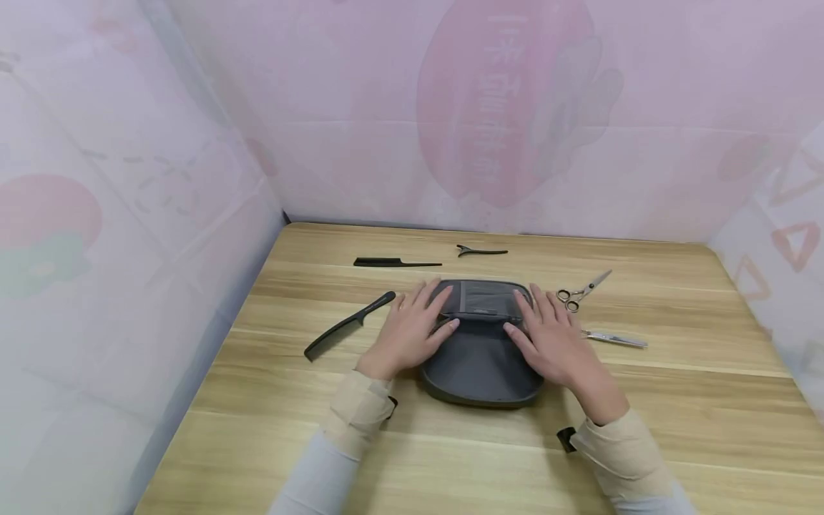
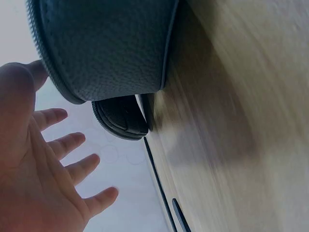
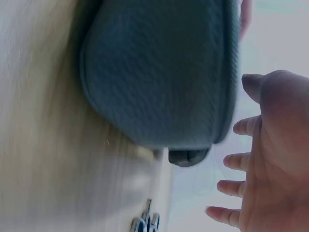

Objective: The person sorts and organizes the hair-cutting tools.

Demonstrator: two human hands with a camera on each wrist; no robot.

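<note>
On the wooden table (image 1: pixel 450 458), both hands, left hand (image 1: pixel 408 332) and right hand (image 1: pixel 552 342), lie spread flat on the open gray case (image 1: pixel 479 365); pushing carelessly could knock the scissors (image 1: pixel 582 292) away.

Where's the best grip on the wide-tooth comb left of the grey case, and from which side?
Take the wide-tooth comb by its narrow handle, the far end that points toward the case. It lies flat and diagonal on the table, so pinch across the handle from above. The left hand is nearest. The toothed near half is wider and probably less sure to pinch.
</note>
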